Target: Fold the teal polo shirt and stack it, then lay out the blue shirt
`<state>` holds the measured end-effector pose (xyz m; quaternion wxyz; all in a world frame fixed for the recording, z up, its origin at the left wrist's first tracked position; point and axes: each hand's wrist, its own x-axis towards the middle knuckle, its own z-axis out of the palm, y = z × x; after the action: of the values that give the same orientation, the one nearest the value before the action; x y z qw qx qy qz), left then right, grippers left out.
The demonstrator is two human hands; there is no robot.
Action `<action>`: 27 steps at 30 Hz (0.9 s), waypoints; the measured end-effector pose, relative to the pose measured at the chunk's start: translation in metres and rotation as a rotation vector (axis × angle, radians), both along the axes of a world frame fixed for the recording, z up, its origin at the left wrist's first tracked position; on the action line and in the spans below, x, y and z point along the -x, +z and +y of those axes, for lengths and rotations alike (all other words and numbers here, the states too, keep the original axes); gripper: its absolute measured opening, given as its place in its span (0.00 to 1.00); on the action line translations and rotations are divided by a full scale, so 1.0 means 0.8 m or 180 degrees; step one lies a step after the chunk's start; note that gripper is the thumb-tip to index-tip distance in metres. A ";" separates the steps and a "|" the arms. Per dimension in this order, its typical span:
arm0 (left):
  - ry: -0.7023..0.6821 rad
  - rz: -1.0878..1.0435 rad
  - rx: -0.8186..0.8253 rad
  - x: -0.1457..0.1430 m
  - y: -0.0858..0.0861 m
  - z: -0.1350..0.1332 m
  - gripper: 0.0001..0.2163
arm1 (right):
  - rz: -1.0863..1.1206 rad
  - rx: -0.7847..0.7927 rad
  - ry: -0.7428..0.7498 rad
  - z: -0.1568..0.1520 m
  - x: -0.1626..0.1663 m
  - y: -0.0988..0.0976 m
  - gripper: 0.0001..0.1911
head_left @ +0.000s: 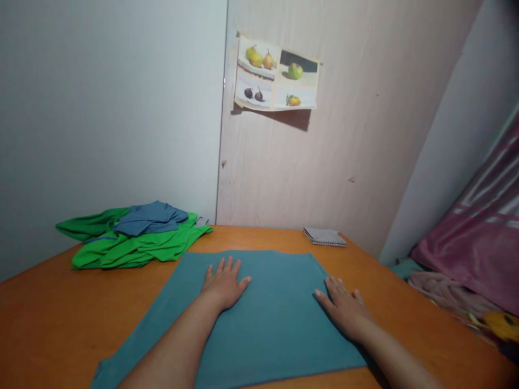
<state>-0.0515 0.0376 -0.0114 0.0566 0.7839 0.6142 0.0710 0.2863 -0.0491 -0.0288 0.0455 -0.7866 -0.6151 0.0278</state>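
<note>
A teal cloth (pixel 275 319) lies spread flat on the orange-brown table (pixel 44 319), its near left corner running out of the picture. My left hand (pixel 225 283) rests palm down on its upper left part, fingers apart and thumb pointing right. At the cloth's right edge, my right hand (pixel 346 308) lies flat with its fingers spread, partly over the cloth and partly over the table. Neither hand grips anything. My forearms cover some of the cloth's near side.
Bright green and blue-grey garments (pixel 150 219) lie crumpled at the back left. A small folded checked cloth (pixel 324 236) sits at the back right. Fruit pictures (pixel 278 73) hang on the wall behind. Pink fabric (pixel 470 248) and other items lie beyond the table's right edge.
</note>
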 end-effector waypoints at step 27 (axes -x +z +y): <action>0.0000 0.0000 0.0005 -0.001 -0.003 0.004 0.39 | -0.0044 -0.0325 0.0542 -0.099 0.012 -0.004 0.41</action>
<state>-0.0509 0.0408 -0.0136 0.0573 0.7839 0.6142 0.0705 0.2765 -0.1285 -0.0321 0.0788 -0.7283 -0.6807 -0.0052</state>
